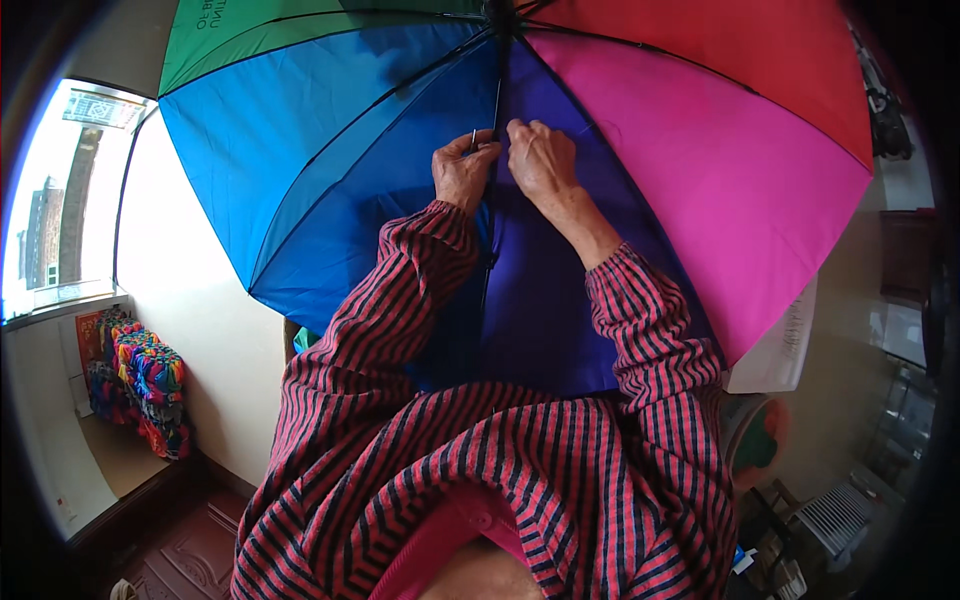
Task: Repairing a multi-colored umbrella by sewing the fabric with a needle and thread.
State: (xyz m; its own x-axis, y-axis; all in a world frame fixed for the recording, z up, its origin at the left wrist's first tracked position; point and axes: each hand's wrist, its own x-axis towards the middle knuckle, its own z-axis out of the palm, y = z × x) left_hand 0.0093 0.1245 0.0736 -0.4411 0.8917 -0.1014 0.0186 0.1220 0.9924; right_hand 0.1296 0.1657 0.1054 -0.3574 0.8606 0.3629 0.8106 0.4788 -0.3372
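Striped in pink-red and dark navy, the person's top (520,425) fills the lower middle, closest to the camera, its gathered sleeves reaching up toward an open umbrella (690,180). The umbrella spreads across the upper half with its underside and dark ribs showing, in panels of green, blue, purple, pink and red. The left hand (461,180) is in front of the blue part, thumb and fingers closed in a narrow pinch on a small metallic thing (474,141), too small to identify. Just beside it, over the purple panel, the right hand (543,160) has its fingers curled in; I cannot tell whether they hold anything. A dark rib runs down between the hands. On the green panel, dark printed lettering (212,14) stands upside down near the top edge. At the left, a patterned sign (103,109) shows at the bright window (60,210), its print too small to make out. Below the window hangs a bundle of multicoloured fabric (150,375). Faint grey marks cover a white sheet (775,350) at the right.
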